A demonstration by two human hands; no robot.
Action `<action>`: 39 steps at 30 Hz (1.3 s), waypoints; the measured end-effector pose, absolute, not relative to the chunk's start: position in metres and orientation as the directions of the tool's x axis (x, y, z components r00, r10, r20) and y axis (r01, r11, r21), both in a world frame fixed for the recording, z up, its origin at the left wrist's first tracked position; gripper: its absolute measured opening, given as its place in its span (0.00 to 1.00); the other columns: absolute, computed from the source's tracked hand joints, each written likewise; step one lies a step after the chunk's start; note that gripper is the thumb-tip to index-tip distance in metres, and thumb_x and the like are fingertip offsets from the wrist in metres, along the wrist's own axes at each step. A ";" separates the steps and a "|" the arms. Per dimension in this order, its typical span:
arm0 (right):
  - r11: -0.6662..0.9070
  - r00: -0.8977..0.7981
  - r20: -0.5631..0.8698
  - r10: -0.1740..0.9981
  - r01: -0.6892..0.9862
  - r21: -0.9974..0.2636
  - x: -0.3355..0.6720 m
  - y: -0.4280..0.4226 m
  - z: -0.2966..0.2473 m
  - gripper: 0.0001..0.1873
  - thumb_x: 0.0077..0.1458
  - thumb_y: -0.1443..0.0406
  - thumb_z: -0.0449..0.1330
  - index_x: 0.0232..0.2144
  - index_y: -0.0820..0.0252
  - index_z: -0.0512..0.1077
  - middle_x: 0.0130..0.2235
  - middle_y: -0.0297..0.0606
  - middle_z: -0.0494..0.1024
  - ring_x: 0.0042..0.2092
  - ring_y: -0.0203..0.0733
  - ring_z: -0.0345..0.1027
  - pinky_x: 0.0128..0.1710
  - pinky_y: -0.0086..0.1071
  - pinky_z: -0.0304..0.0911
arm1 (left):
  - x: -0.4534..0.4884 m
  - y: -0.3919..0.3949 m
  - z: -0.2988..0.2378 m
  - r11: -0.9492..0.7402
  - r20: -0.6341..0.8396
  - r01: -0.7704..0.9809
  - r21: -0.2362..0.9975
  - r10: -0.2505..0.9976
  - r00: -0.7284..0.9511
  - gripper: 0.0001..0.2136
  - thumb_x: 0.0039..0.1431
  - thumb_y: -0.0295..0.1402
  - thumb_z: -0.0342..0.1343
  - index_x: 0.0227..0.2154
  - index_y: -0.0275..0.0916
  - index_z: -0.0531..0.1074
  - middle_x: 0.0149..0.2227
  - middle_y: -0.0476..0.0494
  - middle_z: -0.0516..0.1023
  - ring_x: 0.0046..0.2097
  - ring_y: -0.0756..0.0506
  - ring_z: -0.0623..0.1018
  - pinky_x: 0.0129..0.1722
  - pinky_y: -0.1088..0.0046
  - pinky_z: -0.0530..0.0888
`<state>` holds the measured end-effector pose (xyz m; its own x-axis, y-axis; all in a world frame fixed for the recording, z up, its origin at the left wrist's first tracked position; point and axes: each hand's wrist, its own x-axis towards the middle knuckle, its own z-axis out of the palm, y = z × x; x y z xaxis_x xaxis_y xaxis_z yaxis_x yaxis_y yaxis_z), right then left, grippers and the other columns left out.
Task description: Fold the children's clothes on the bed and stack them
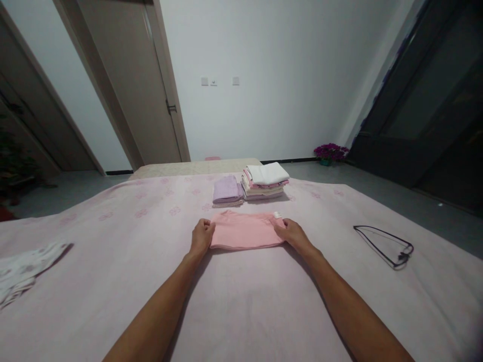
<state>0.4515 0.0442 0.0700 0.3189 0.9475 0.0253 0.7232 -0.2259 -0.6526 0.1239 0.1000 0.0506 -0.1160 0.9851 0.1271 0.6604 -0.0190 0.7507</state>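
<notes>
A pink folded garment [245, 231] lies in a wide, flat rectangle on the pale pink bedspread [241, 296]. My left hand [203, 235] pinches its left end between thumb and fingers. At the opposite end, my right hand [293, 234] grips the cloth, thumb on top, beside a small white tag [277, 215]. Just beyond the garment sits a low pile of folded lilac cloth [227, 190]. Touching that pile on its right is a taller stack of folded clothes [264, 183], with a white piece on top.
A black clothes hanger [385, 246] rests on the bed to the right. Over at the left edge lies a white patterned garment [30, 266], partly out of frame. Behind the bed are a wall, a door [132, 80] and purple flowers [330, 152] in a pot.
</notes>
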 end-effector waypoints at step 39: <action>0.476 -0.428 0.250 0.868 0.860 -0.181 0.320 0.042 0.041 0.29 0.69 0.55 0.46 0.67 0.60 0.59 0.70 0.45 0.55 0.71 0.47 0.44 0.70 0.50 0.39 | 0.006 0.098 0.029 -0.216 0.108 0.975 0.052 0.972 0.210 0.30 0.70 0.51 0.37 0.69 0.44 0.54 0.71 0.36 0.54 0.71 0.33 0.55 0.65 0.47 0.55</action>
